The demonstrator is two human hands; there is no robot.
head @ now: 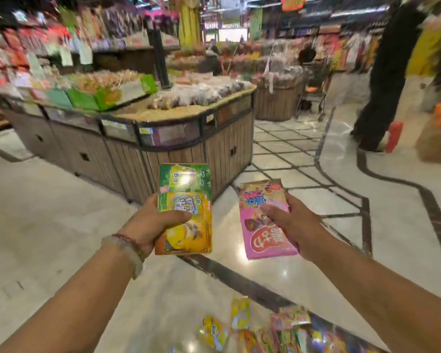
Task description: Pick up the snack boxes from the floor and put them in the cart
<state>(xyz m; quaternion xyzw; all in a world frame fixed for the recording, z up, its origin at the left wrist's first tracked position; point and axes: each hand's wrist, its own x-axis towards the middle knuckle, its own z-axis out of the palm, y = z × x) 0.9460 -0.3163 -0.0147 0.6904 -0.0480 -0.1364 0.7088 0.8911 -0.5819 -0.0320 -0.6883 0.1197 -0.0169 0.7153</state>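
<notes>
My left hand (153, 222) grips two snack boxes stacked together: a yellow box (189, 235) in front and a green box (185, 178) sticking up behind it. My right hand (293, 220) holds a pink snack box (262, 235) by its right edge. Both hands are raised at about waist height over the glossy floor. More snack boxes and packets (260, 327) lie scattered on the floor at the bottom of the view, yellow, pink and orange ones. No cart shows in the frame.
A wooden display island (163, 149) piled with sweets stands just ahead. A round wooden bin (278, 98) sits further back. A person in dark clothes (382, 85) stands at the right beside a cardboard box (438, 141) and a red object (393, 136).
</notes>
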